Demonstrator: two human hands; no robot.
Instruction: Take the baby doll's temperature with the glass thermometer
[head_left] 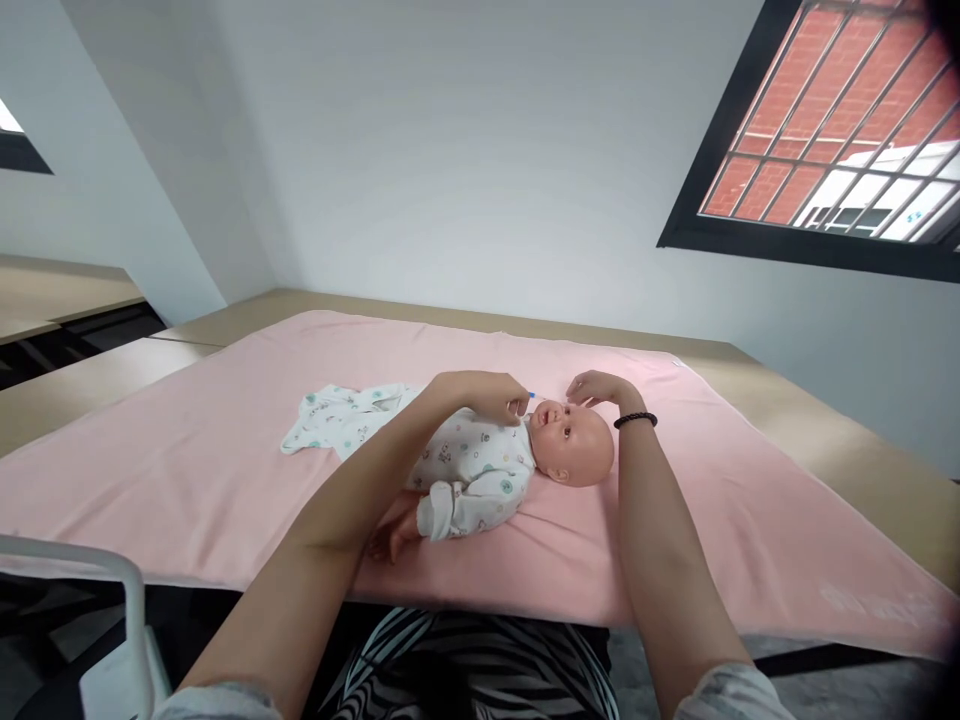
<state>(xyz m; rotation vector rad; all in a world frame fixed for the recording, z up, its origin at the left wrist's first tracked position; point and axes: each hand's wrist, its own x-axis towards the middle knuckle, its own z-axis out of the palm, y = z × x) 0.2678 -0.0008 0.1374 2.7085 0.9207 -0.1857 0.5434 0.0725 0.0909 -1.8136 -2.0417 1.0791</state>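
Note:
A baby doll [571, 446] lies on its back across a pink cloth [225, 450], its bald head toward the right. It wears a white printed romper [480, 450] whose empty-looking leg part spreads to the left. Over the doll's chest and chin, my left hand [499, 398] is closed, with a thin, pale stick with a blue end [532, 395] at its fingers. My right hand [596, 388] is beside the far side of the doll's head, fingers curled and pinched together. Whatever those fingertips hold is too small or hidden to make out.
The cloth covers a wooden table [847, 430], hanging over its near edge. Behind it stands a white wall [480, 180] with a barred window [825, 130] at upper right. A white chair arm [127, 580] is at lower left, beside another table [60, 290].

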